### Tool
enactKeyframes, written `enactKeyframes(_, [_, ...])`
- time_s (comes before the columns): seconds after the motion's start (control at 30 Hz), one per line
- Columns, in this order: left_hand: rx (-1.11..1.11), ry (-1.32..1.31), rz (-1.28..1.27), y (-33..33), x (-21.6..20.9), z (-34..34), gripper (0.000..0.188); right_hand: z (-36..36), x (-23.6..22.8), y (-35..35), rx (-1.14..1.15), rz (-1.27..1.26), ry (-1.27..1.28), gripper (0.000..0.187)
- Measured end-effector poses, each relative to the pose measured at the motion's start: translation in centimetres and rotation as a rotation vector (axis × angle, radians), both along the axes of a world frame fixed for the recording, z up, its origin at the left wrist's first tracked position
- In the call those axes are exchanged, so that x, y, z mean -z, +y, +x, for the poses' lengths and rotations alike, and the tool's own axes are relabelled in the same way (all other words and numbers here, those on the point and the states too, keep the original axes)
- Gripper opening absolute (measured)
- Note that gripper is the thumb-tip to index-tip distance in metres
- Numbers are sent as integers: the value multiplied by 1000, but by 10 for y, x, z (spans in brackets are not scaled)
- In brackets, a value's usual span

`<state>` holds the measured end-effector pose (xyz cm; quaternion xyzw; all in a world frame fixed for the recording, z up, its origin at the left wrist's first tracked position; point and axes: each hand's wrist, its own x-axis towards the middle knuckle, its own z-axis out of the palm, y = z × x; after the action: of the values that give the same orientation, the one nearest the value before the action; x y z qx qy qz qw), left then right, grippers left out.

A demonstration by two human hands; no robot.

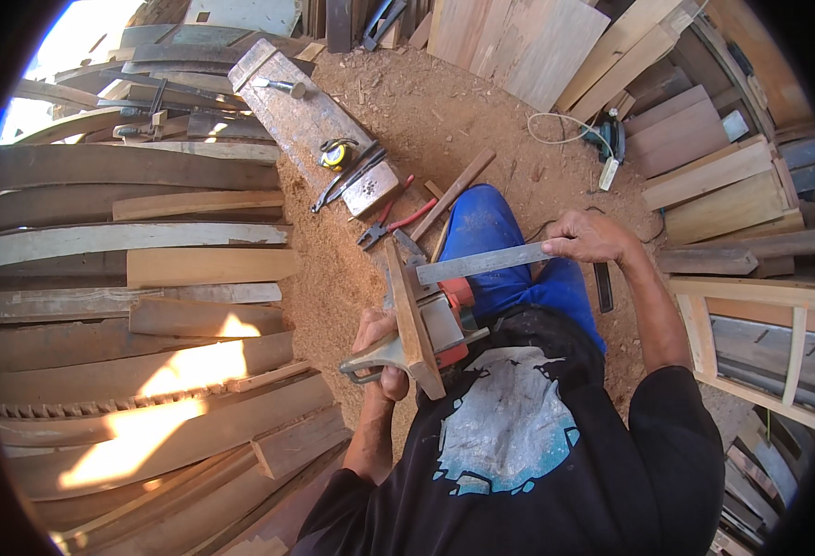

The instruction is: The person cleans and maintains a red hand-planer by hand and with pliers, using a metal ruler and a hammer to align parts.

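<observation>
My left hand (pixel 377 335) is wrapped round the left side of a red-and-grey power tool (pixel 441 324) held above my lap. A narrow wooden strip (pixel 411 320) stands along that side of the tool, and a pale handle-like part (pixel 379 358) sticks out by my fingers. In a pinch, my right hand (pixel 593 237) grips the far end of a flat metal strip (pixel 486 263), like a straightedge. Its other end reaches the wooden strip and the upper part of the tool. My left fingers are partly hidden.
A worn wooden bench (pixel 307 120) bears a hammer (pixel 280 87) and a yellow tape measure (pixel 337 154). Red-handled pliers (pixel 391 224) lie by my knee. Stacked boards (pixel 138 213) line the left; more planks (pixel 713 176) and a teal power tool (pixel 606 139) are at right.
</observation>
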<state>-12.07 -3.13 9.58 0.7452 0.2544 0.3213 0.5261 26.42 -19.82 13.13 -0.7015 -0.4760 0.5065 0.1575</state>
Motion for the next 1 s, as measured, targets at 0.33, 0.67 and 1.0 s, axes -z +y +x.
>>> enactKeyframes(0.33, [-3,-35,48,4,1,5,72,-1,-6,6,-55,-11,-67,52])
enactKeyframes(0.67, [-12,-4,36,2,-4,6,71,-2,-6,11,-64,13,-17,46])
enactKeyframes(1.0, [16,-3,63,5,1,3,71,-1,1,13,-19,16,0,46])
